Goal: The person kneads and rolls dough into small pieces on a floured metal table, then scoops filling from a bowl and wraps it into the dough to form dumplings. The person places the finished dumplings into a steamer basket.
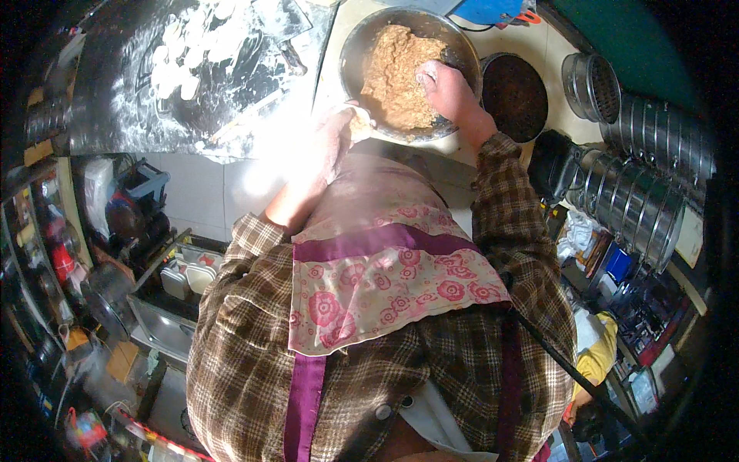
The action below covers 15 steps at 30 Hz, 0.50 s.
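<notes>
My left hand (332,141) holds a small dough wrapper (361,122) with some tan filling on it, at the near left of a metal bowl (351,69). Glare washes out part of this hand. A large mound of coarse, tan filling (395,78) lies in the bowl. Over its right side is my right hand (451,92), floury at the fingertips, with the fingers curled together. Whether they grip a utensil is hidden. Left of the bowl, several pale dough rounds (187,58) lie on the flour-dusted dark worktop (104,110).
A rolling pin (245,118) lies near the worktop's front edge, partly lost in glare. Right of the bowl are a round dark pan (515,98), a metal steamer ring (589,86) and stacked metal steamers (629,202). Another person's yellow sleeve (599,349) shows at lower right.
</notes>
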Each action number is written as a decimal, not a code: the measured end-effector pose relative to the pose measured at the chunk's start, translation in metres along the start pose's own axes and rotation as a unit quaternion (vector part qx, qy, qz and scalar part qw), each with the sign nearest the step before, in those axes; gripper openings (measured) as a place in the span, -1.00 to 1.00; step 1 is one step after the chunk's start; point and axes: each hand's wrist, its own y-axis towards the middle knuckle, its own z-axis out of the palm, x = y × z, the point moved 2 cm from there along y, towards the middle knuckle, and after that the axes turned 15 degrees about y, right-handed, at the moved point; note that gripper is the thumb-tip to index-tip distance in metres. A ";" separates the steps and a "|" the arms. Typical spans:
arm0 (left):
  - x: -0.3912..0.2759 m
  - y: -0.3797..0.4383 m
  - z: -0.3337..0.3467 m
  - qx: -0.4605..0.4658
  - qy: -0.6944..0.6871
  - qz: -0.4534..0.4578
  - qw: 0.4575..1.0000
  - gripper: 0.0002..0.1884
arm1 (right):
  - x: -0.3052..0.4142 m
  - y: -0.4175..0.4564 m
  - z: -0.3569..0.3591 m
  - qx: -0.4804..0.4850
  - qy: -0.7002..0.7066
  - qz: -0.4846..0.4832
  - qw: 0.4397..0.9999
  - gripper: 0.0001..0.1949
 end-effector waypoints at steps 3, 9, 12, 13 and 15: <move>0.002 0.002 -0.003 -0.005 0.004 -0.001 1.000 -0.69 | -0.005 0.003 0.000 0.013 0.002 0.002 1.000 -0.80; 0.002 0.002 -0.003 -0.001 -0.005 0.000 1.000 -0.68 | -0.033 0.010 0.007 0.068 0.091 0.035 0.993 -0.81; 0.001 0.002 -0.001 0.005 -0.006 0.005 1.000 -0.67 | -0.032 0.012 0.009 0.076 0.112 0.045 0.990 -0.82; 0.001 0.002 -0.001 0.006 -0.002 0.006 1.000 -0.67 | -0.031 0.012 0.011 0.073 0.120 0.052 0.989 -0.82; 0.002 0.002 -0.002 0.006 0.000 0.008 1.000 -0.67 | -0.022 0.010 0.009 0.060 0.091 0.065 0.992 -0.82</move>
